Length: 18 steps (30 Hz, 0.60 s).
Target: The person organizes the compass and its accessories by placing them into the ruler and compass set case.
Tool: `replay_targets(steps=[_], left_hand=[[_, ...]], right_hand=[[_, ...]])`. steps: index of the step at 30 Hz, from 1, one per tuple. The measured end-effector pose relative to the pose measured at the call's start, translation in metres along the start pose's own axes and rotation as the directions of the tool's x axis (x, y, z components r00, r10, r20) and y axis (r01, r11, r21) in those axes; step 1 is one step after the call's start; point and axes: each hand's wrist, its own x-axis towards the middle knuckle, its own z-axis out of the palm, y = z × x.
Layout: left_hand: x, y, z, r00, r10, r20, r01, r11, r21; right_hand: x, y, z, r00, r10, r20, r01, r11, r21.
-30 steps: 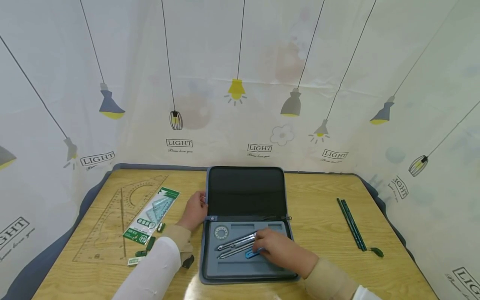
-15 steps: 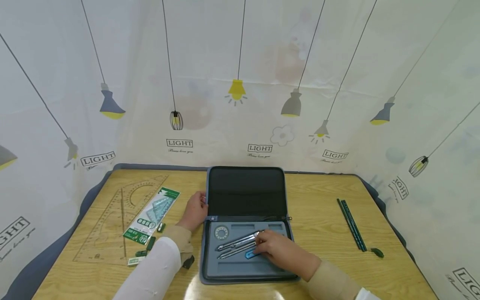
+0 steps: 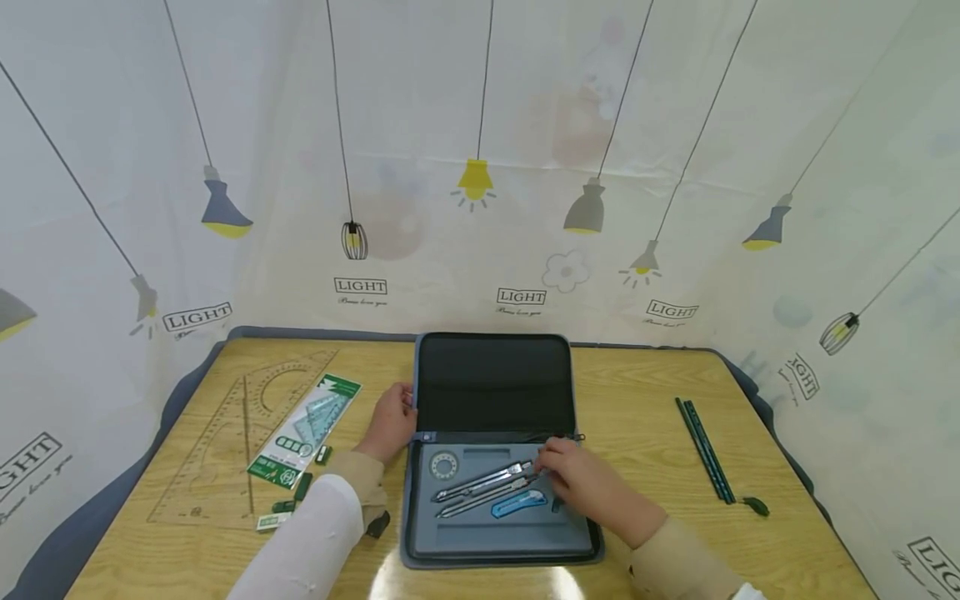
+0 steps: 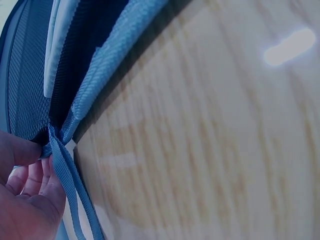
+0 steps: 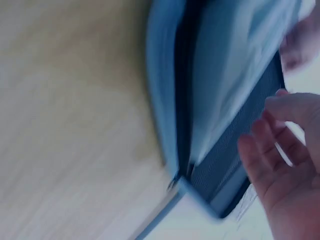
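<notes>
A zippered drawing case lies unfolded, its black lid (image 3: 495, 387) raised behind the grey tray (image 3: 517, 537). My left hand (image 3: 390, 423) pinches the case's left edge near the hinge; the thumb and fingers on the blue fabric edge (image 4: 62, 145) show in the left wrist view. Over the tray's right side, my right hand (image 3: 581, 483) has its fingertips by the ends of two metal compasses (image 3: 480, 483). Nothing shows between its loosely bent fingers (image 5: 262, 150) in the blurred right wrist view. A blue utility knife (image 3: 519, 503) and a round white dial (image 3: 443, 465) lie in the tray.
To the left lie clear set squares (image 3: 217, 442), a green packet of rulers (image 3: 303, 429), small green pieces (image 3: 302, 487) and a white-green eraser (image 3: 272, 522). Several dark green pencils (image 3: 705, 450) and a small dark green item (image 3: 756, 506) lie right.
My right hand has let go of the blue utility knife and moved up and to the right, leaving it in the tray. My left hand stays at the case's edge.
</notes>
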Motion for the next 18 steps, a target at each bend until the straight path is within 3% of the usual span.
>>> replay_targets(steps=[2,4,7,10,18], left_hand=[[0.000,0.001,0.000,1.000,-0.013,0.010,0.012,1.000,0.023],[0.000,0.001,0.000,1.000,-0.011,0.008,0.010,0.999,0.034],[0.001,0.000,0.001,1.000,-0.010,0.008,0.010,0.999,0.035],[0.001,0.000,0.001,1.000,-0.026,0.011,0.026,0.999,0.031],[0.001,0.000,0.001,1.000,-0.029,0.013,0.028,0.999,0.016]], right_hand=[[-0.004,0.013,-0.008,0.993,0.108,-0.038,-0.109,0.994,-0.009],[-0.010,0.027,-0.017,0.970,0.234,-0.066,-0.235,0.972,-0.005],[-0.023,0.053,-0.029,0.910,0.402,-0.105,-0.403,0.915,0.010],[-0.041,0.078,-0.043,0.836,0.539,-0.102,-0.539,0.842,0.030],[-0.091,0.139,-0.063,0.687,0.724,-0.063,-0.722,0.690,0.048]])
